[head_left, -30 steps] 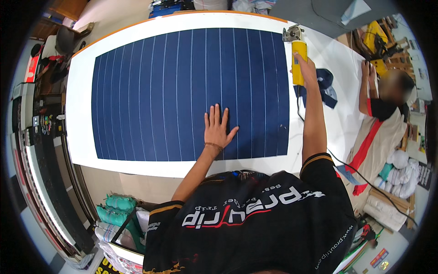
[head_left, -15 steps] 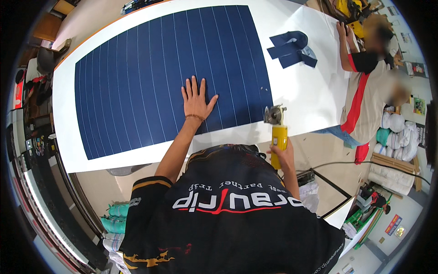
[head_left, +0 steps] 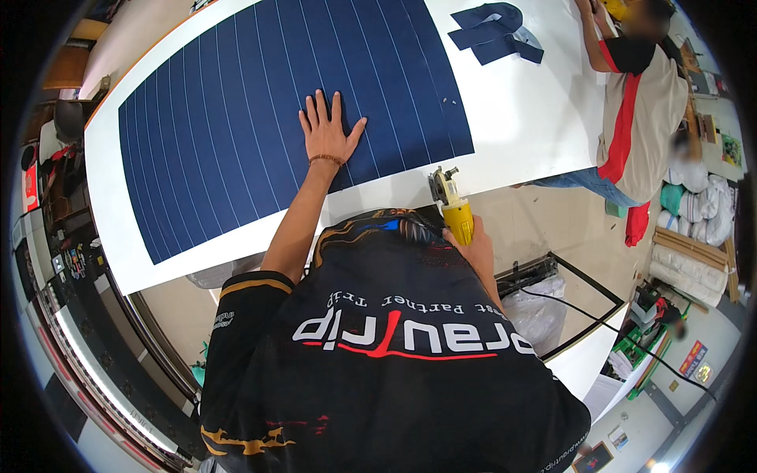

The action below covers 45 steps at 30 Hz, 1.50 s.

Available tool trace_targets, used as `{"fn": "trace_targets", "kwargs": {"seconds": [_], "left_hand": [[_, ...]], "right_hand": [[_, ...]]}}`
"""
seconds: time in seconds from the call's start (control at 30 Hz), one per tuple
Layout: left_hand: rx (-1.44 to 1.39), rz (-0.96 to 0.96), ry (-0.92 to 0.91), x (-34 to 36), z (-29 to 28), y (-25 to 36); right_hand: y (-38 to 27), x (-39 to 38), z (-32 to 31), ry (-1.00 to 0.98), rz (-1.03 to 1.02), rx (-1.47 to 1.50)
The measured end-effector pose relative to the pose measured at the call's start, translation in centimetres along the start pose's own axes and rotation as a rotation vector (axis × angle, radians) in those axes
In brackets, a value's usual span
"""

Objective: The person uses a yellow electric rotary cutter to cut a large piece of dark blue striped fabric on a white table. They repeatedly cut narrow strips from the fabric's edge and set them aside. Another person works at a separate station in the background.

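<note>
Striped cloth under left hand, yellow cutter in right hand.
My feed: left fingers spread flat on cloth, gripping nothing; right ones wrap cutter near white surface edge.

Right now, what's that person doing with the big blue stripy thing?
The person's left hand is spread flat on a striped dark blue sheet, which lies on a white table. The right hand grips a yellow tool with a metal head, near the sheet's closest edge; I can't tell if they touch. Smaller dark blue pieces lie apart, further up the table, and another person is at the right.
</note>
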<state>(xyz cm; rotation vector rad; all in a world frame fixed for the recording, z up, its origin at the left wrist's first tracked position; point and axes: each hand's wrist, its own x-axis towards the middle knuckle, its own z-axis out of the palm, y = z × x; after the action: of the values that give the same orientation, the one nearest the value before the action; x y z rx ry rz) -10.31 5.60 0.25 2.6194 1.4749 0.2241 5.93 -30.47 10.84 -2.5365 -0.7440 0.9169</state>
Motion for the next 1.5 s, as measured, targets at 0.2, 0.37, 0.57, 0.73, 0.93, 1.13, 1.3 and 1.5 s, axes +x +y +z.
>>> {"fn": "trace_targets", "kwargs": {"seconds": [0.2,0.37,0.57,0.73,0.93,1.13,1.3,1.5], "left_hand": [[-0.031,0.003,0.023,0.0,0.0,0.2],[-0.031,-0.010,0.010,0.0,0.0,0.1],[-0.037,-0.017,0.004,0.0,0.1,0.1],[-0.035,-0.018,0.012,0.0,0.1,0.1],[-0.047,-0.011,0.022,0.0,0.0,0.1],[-0.036,-0.010,0.014,0.0,-0.2,0.2],[-0.044,-0.015,0.002,0.1,-0.2,0.1],[-0.037,-0.009,-0.003,0.1,-0.2,0.1]], "right_hand": [[-1.3,1.4,0.2,0.031,-0.014,0.019],[-3.5,2.3,-0.8,0.022,-0.004,0.039],[-3.7,3.0,-0.8,0.031,-0.006,0.006],[-3.0,3.0,-0.3,0.047,-0.044,0.044],[-3.6,3.2,-0.5,0.018,0.008,0.004],[-4.9,3.4,-0.8,0.011,0.024,0.010],[-5.4,4.3,-0.6,0.028,0.013,-0.033],[-7.2,5.6,-1.2,0.027,0.009,-0.011]]}}
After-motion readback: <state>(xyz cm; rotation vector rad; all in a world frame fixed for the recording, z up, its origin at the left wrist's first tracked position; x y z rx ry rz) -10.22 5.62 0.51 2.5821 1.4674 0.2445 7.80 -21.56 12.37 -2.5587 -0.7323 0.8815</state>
